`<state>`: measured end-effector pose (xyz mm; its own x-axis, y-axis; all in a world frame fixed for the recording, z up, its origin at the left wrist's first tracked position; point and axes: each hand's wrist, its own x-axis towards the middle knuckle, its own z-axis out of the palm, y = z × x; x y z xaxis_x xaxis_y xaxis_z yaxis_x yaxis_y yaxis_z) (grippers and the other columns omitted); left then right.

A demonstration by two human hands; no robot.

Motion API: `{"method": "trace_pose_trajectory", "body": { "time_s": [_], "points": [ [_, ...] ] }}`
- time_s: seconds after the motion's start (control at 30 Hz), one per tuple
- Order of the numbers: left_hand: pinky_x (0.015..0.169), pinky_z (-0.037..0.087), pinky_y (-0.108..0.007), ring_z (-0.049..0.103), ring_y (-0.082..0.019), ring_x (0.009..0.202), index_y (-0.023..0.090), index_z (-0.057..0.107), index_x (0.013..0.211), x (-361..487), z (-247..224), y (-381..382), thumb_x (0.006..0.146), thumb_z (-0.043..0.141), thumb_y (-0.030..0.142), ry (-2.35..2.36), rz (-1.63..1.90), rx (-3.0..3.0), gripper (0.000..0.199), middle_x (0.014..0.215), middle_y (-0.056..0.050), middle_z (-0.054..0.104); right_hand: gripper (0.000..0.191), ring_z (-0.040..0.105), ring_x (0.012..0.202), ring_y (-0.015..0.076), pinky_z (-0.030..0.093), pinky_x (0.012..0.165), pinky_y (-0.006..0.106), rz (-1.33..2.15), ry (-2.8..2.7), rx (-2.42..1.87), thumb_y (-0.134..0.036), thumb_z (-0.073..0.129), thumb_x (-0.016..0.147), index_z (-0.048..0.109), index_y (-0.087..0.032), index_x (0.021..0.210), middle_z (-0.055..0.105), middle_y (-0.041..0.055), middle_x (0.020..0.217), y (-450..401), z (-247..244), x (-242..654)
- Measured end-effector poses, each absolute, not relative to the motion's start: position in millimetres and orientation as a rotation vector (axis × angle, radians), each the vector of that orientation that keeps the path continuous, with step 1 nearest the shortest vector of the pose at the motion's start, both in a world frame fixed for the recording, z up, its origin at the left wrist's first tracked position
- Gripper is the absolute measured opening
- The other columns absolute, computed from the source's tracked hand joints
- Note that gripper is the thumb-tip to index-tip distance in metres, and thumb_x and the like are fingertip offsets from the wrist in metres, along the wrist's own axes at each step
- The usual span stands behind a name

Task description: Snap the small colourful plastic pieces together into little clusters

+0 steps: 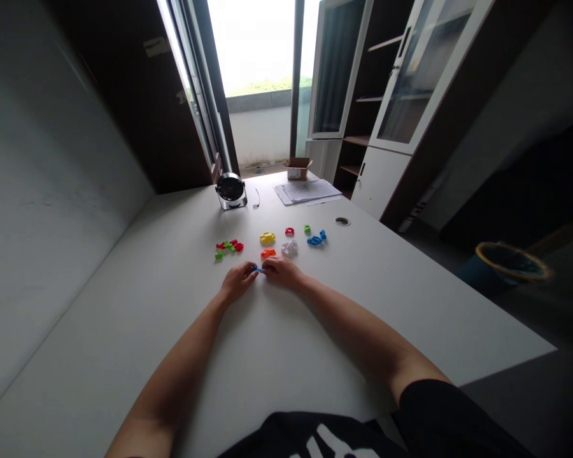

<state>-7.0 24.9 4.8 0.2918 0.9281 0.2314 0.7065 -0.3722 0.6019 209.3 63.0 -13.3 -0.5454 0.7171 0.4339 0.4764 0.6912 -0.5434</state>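
Note:
Between the fingertips of both hands sits a small blue plastic piece (258, 270), low over the table. My left hand (239, 280) pinches its left side, and my right hand (282, 271) closes on its right side; the fingers hide much of it. Just beyond lie an orange piece (268, 252) and a pile of white pieces (290, 249). Farther back are a yellow piece (267, 238), a red piece (289, 231) and a green piece (307, 228). More blue pieces (316, 239) lie to the right. Red and green pieces (230, 246) are scattered left.
The white table (344, 305) meets a wall on the left. At its far side stand a round black device (231, 189) on a stand, papers (308, 191) and an open cardboard box (298, 169). A cable hole (342, 221) is at right. A bin (510, 262) stands on the floor.

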Motion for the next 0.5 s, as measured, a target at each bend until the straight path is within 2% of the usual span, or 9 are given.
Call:
{"method": "trace_pose_trajectory", "body": {
  "time_s": [0.5],
  "points": [
    [0.068, 0.046, -0.024, 0.062, -0.015, 0.071, 0.024, 0.067, 0.102, -5.9, 3.9, 25.1, 0.087, 0.058, 0.038, 1.482, 0.795, 2.16, 0.023, 0.082, -0.001, 0.07, 0.009, 0.053, 0.071, 0.0129, 0.038, 0.064, 0.023, 0.466, -2.261, -0.909, -0.027, 0.065, 0.088, 0.066, -0.019, 0.092, 0.064, 0.0024, 0.083, 62.5, -13.0, 209.4]
  ]
}}
